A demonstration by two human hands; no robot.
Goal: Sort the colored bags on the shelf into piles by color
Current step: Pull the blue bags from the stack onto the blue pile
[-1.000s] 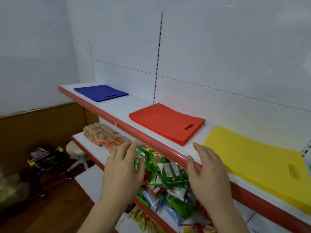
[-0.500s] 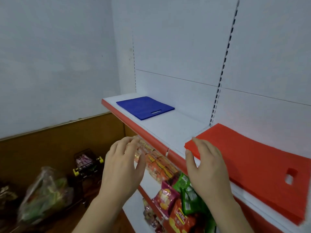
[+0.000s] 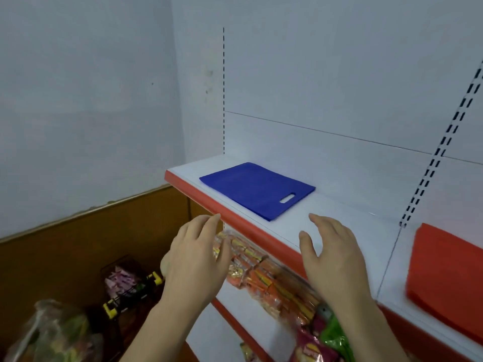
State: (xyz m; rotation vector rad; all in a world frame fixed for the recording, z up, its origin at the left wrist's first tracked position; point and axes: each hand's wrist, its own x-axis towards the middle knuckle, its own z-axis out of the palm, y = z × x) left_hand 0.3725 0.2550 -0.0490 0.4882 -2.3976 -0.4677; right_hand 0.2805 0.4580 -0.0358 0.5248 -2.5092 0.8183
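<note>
A flat blue bag [image 3: 257, 190] with a cut-out handle lies on the white shelf [image 3: 329, 218] near its left end. A pile of red bags [image 3: 447, 278] sits at the right edge of view, partly cut off. My left hand [image 3: 196, 259] hovers in front of the shelf's red lip, fingers apart, holding nothing. My right hand [image 3: 332, 257] is raised over the shelf's front edge, just right of the blue bag, fingers spread and empty. Neither hand touches a bag.
Below the shelf, a lower shelf holds orange snack packs [image 3: 264, 270] and green and pink packets [image 3: 324, 338]. A small basket cart [image 3: 128, 286] and a clear plastic bag [image 3: 55, 333] stand on the floor at left. A slotted upright [image 3: 441, 145] rises at right.
The view has swung left: the yellow bag has left the frame, the red pile has slid to the right edge, and the blue bag is now central. Both hands stay raised and empty.
</note>
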